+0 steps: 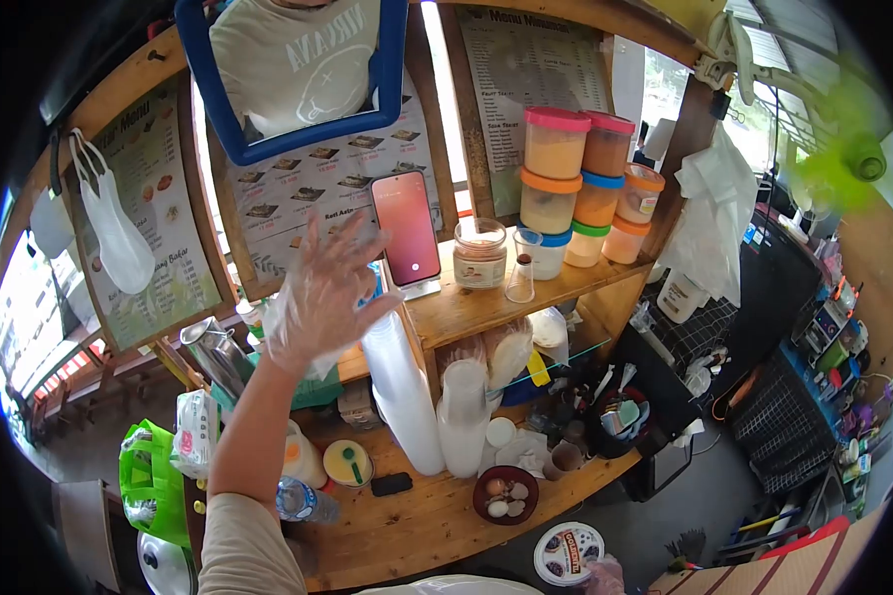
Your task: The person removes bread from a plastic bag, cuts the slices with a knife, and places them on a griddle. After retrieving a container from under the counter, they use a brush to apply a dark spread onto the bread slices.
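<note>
My left hand [327, 288], in a clear plastic glove, is raised with its fingers spread and holds nothing. It is just left of a phone [407, 233] that stands upright on the wooden shelf [466, 315], its screen pink and lit. Whether the fingertips touch the phone is unclear. At the bottom edge, my right hand [605, 575], gloved too and partly cut off, grips the side of a round white tub [569, 553] with a printed lid. The tub is beyond the counter's front edge.
Stacked containers with coloured lids [556, 144], a glass jar [479, 260] and a clear cup [523, 268] are on the shelf. Below are tall cup stacks [463, 416], a bowl of eggs [506, 494], a yellow-filled tub [348, 463] and a water bottle [306, 500]. A blue-framed mirror [258, 149] hangs above.
</note>
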Available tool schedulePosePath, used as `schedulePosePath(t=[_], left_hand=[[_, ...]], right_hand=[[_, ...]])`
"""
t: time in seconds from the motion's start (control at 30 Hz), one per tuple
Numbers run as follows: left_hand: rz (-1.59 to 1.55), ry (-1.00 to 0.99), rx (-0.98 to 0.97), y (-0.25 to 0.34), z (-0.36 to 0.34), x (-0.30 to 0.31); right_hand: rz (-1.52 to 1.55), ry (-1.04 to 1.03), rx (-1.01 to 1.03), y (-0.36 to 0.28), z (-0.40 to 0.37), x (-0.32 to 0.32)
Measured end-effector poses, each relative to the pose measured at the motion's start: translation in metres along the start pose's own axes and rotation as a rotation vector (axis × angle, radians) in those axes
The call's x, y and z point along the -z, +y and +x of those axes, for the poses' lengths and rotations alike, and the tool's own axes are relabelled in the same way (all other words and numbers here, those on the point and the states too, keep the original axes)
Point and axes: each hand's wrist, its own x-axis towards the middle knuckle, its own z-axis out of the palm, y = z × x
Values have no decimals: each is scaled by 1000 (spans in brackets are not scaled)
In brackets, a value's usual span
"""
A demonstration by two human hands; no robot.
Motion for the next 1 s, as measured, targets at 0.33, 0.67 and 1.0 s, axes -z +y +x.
schedulePosePath(t=[0.33,0.67,1.0], left_hand=[[-540,-176,81,201,-123,29],[-972,-194,448,357,-199,5],[-970,-390,890,400,-212,61]], right_hand=[[79,-210,29,-30,29,-2],[-212,-353,258,-70,-23,-56],[-1246,-499,770,-6,-17,-7]])
